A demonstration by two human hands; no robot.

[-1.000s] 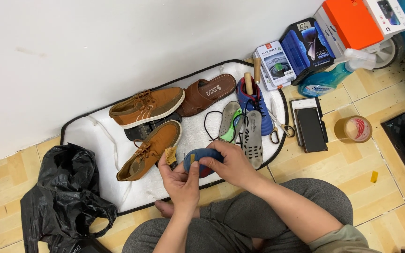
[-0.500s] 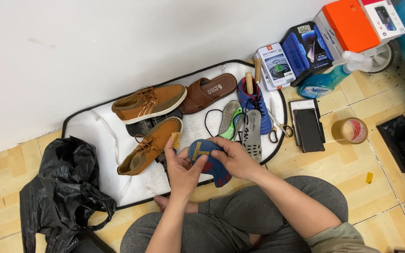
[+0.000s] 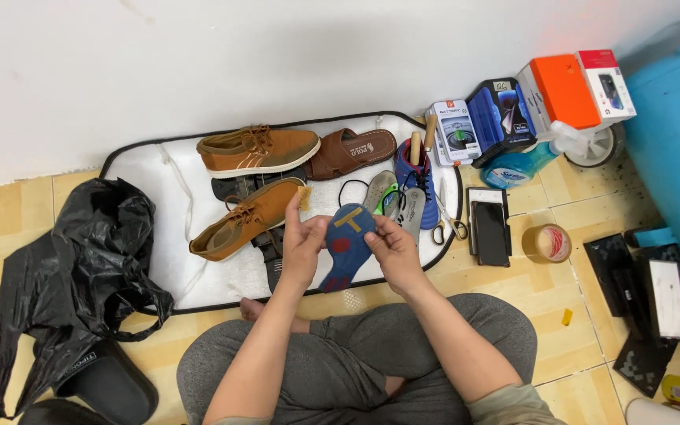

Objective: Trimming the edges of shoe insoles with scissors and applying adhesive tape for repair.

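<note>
Both hands held a blue insole [image 3: 345, 245] over the near edge of the white mat [image 3: 159, 169]; it bore a tan strip near its top and a red spot below. The left hand [image 3: 302, 245] pinched its left edge and a small tan patch [image 3: 304, 197] at the fingertips; the right hand [image 3: 391, 250] pinched its right edge. Beyond the mat's far right corner, against the wall, stood a white box [image 3: 452, 130] with a round picture, a dark blue box [image 3: 501, 110], and an orange-and-white box [image 3: 572, 88]. A tape roll [image 3: 546, 242] lay on the floor, right of the mat.
</note>
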